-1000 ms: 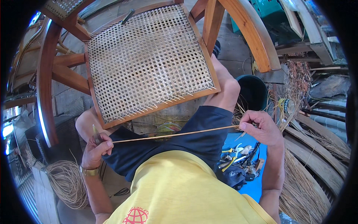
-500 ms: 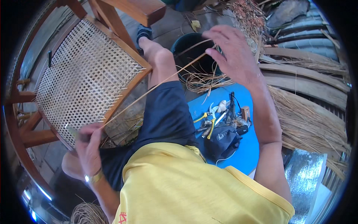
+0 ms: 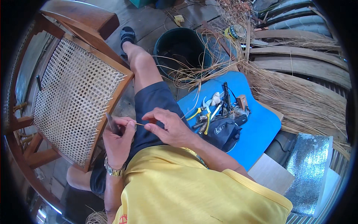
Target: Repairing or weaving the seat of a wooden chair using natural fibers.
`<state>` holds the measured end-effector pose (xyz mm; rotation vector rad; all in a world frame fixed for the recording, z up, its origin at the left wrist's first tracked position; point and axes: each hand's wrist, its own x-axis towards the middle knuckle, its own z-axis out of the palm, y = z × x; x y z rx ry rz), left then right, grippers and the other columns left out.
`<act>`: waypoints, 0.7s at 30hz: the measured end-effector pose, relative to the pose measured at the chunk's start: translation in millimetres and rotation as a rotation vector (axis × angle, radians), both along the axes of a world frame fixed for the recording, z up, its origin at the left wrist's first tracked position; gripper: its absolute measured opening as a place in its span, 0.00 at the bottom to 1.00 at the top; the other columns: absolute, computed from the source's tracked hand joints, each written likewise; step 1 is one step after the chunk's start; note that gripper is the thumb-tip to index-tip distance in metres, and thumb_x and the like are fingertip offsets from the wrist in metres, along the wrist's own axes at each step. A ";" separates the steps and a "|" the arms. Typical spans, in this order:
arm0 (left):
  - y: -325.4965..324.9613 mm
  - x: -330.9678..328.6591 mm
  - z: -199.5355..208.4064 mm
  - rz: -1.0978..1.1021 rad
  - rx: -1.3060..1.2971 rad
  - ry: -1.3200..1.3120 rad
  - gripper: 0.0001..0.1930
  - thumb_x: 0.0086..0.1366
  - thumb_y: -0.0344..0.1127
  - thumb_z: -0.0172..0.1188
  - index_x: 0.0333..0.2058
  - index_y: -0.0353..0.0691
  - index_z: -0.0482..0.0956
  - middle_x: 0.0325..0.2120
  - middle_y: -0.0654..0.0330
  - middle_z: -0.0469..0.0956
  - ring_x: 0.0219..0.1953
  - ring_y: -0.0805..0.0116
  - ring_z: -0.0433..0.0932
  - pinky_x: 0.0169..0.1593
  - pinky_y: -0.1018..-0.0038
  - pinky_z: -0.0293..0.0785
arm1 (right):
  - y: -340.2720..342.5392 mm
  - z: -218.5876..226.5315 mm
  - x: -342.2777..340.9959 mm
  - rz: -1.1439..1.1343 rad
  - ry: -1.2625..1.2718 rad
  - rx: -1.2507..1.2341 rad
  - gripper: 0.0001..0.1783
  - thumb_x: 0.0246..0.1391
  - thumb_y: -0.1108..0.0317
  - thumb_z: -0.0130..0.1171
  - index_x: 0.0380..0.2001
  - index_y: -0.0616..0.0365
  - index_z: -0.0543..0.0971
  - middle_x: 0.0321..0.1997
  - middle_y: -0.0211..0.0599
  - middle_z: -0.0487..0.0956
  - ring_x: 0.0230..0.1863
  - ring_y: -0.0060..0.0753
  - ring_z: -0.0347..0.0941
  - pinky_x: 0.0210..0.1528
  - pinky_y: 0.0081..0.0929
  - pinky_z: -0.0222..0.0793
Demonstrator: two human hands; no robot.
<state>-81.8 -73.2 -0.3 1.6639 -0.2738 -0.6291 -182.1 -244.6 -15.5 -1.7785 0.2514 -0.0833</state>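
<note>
In front of my lap, my left hand (image 3: pixel 117 143) is closed around a flat grey blade (image 3: pixel 111 123), its handle hidden in the palm. Between its thumb and fingers it also pinches a thin cane strip (image 3: pixel 138 124). My right hand (image 3: pixel 169 128) is just to the right, thumb and forefinger curled around the same strip. Past this hand a thin strand runs up toward a loose bundle of cane strands (image 3: pixel 201 75). To the left leans a wooden chair (image 3: pixel 108 108) with a woven cane panel (image 3: pixel 74 97); short cane ends stick out along its near edge.
A dark green bucket (image 3: pixel 158 46) stands beyond my knee. On a blue board (image 3: pixel 261 123) at my right lie yellow-handled pruning shears (image 3: pixel 206 112), a black pouch (image 3: pixel 220 132) and small tools. Long cane strands (image 3: pixel 298 99) and a silvery sheet (image 3: pixel 307 164) lie farther right.
My right hand has come down and left from above the bucket to beside my left hand. My left hand has moved right, away from the chair panel. The view has shifted.
</note>
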 end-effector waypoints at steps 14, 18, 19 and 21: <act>-4.3 -5.6 -5.9 0.050 -0.091 0.255 0.06 0.67 0.26 0.62 0.42 0.36 0.78 0.35 0.60 0.83 0.28 0.83 0.74 0.33 0.84 0.70 | -4.5 -6.3 -8.4 -0.037 -0.057 -0.119 0.09 0.61 0.69 0.58 0.42 0.62 0.79 0.37 0.45 0.79 0.41 0.47 0.77 0.44 0.38 0.72; 20.2 10.7 -10.9 0.213 -0.081 0.227 0.05 0.69 0.32 0.62 0.41 0.39 0.79 0.35 0.60 0.84 0.21 0.87 0.66 0.25 0.87 0.59 | -104.4 -40.6 -54.5 -0.668 0.395 -0.375 0.13 0.65 0.63 0.56 0.44 0.61 0.79 0.37 0.43 0.82 0.38 0.36 0.80 0.42 0.31 0.74; 27.4 15.6 -13.9 0.305 -0.104 0.211 0.05 0.69 0.34 0.62 0.41 0.40 0.79 0.35 0.60 0.84 0.19 0.88 0.63 0.23 0.87 0.56 | -148.1 -79.0 -90.4 -0.632 0.439 -0.743 0.16 0.64 0.61 0.55 0.48 0.60 0.78 0.45 0.48 0.82 0.45 0.50 0.80 0.48 0.41 0.75; 46.3 23.9 -24.3 0.370 -0.114 0.220 0.06 0.70 0.34 0.62 0.41 0.40 0.79 0.35 0.59 0.84 0.19 0.87 0.63 0.22 0.87 0.56 | -189.9 -119.3 -128.1 -0.519 0.879 -0.932 0.20 0.62 0.58 0.56 0.49 0.63 0.76 0.47 0.52 0.81 0.48 0.56 0.79 0.49 0.49 0.73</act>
